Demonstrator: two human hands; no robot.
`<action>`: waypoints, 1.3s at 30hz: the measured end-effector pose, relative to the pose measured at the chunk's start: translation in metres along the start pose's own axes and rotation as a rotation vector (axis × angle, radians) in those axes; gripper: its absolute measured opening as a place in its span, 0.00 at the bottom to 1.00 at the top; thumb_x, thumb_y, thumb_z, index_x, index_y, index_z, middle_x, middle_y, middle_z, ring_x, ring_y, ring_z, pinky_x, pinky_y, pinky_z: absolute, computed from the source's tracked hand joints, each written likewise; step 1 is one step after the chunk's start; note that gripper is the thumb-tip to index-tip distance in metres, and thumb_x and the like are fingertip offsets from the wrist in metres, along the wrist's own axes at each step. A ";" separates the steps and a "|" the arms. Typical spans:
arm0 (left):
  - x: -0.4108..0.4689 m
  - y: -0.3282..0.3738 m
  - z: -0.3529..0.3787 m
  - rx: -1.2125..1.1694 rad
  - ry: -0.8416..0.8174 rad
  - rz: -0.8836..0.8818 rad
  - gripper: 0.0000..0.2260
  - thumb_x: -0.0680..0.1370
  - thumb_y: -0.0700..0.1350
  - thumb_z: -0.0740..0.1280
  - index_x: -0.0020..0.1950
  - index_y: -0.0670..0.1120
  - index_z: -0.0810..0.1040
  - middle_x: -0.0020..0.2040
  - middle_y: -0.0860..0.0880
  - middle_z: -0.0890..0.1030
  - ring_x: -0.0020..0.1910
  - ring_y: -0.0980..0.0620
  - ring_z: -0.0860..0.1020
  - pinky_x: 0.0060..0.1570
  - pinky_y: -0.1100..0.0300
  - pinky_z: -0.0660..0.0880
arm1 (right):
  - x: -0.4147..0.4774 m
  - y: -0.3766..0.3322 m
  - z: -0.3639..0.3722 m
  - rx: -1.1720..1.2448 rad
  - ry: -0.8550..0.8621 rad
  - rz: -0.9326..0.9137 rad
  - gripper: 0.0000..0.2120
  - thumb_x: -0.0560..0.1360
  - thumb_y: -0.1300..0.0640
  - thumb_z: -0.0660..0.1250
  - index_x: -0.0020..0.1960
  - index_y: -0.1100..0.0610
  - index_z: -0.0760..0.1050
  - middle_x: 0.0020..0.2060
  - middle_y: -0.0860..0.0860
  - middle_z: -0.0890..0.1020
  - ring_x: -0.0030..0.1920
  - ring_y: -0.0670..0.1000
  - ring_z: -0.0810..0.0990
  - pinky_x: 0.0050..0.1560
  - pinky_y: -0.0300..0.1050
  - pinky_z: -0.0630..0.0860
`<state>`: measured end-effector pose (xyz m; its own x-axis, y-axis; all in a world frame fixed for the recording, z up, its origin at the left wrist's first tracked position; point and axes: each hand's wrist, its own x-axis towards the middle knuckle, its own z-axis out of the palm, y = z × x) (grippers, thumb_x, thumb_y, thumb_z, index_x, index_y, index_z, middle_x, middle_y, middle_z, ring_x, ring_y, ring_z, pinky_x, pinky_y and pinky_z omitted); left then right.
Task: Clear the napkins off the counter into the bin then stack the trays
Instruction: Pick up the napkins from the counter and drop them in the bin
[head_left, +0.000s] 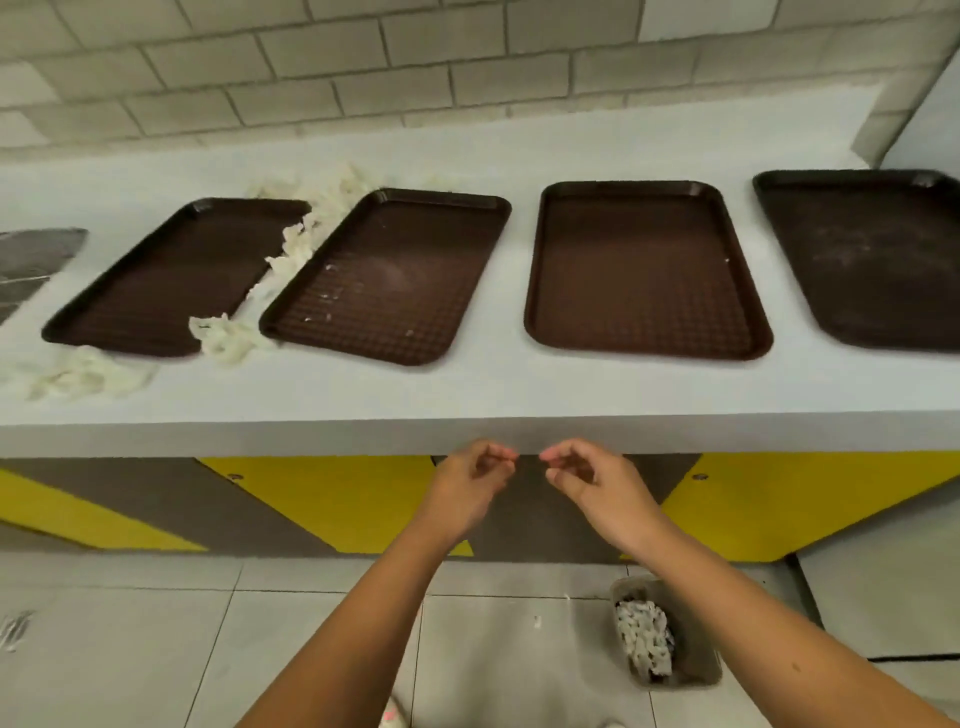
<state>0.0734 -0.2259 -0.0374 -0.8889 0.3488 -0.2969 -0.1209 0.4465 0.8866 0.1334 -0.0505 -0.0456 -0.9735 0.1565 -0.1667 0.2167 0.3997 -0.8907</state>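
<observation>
Several brown trays lie side by side on the white counter (519, 395): a far-left tray (166, 280), a second tray (389, 275), a third tray (644, 270) and a far-right tray (872, 254) cut by the frame edge. Crumpled white napkins (301, 244) lie between the two left trays, more napkins (228, 338) sit at their front, and another napkin heap (78, 374) lies near the counter's left front. My left hand (472, 483) and my right hand (592, 483) hang just below the counter's front edge, fingers loosely curled, holding nothing. A small bin (696, 670) on the floor holds napkins.
A tiled wall runs behind the counter. A dark opening (31, 265) shows at the counter's left end. Yellow and grey panels (322, 499) front the counter base. Small paper scraps (537, 621) lie on the tiled floor near the bin.
</observation>
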 end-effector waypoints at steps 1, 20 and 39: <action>-0.003 -0.002 -0.019 0.001 0.030 0.005 0.05 0.78 0.40 0.67 0.51 0.47 0.80 0.43 0.51 0.81 0.43 0.54 0.79 0.40 0.71 0.71 | 0.005 -0.014 0.012 0.004 -0.019 -0.023 0.07 0.76 0.58 0.69 0.53 0.50 0.80 0.47 0.46 0.82 0.48 0.45 0.79 0.49 0.32 0.72; -0.046 -0.107 -0.408 0.088 0.448 -0.016 0.06 0.79 0.44 0.66 0.52 0.53 0.81 0.49 0.53 0.81 0.44 0.55 0.79 0.33 0.74 0.69 | 0.139 -0.243 0.299 0.045 -0.144 -0.294 0.08 0.73 0.58 0.72 0.49 0.47 0.80 0.47 0.44 0.81 0.44 0.43 0.79 0.43 0.35 0.73; 0.021 -0.186 -0.580 0.425 0.802 -0.192 0.18 0.79 0.47 0.66 0.69 0.50 0.73 0.71 0.47 0.69 0.67 0.44 0.70 0.64 0.52 0.69 | 0.248 -0.323 0.454 -0.106 -0.412 -0.416 0.10 0.75 0.57 0.71 0.55 0.47 0.79 0.49 0.44 0.79 0.43 0.46 0.78 0.43 0.31 0.75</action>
<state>-0.1795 -0.7797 -0.0028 -0.9294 -0.3658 0.0496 -0.2664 0.7575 0.5960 -0.2115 -0.5509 0.0081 -0.9216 -0.3877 0.0181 -0.2038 0.4439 -0.8726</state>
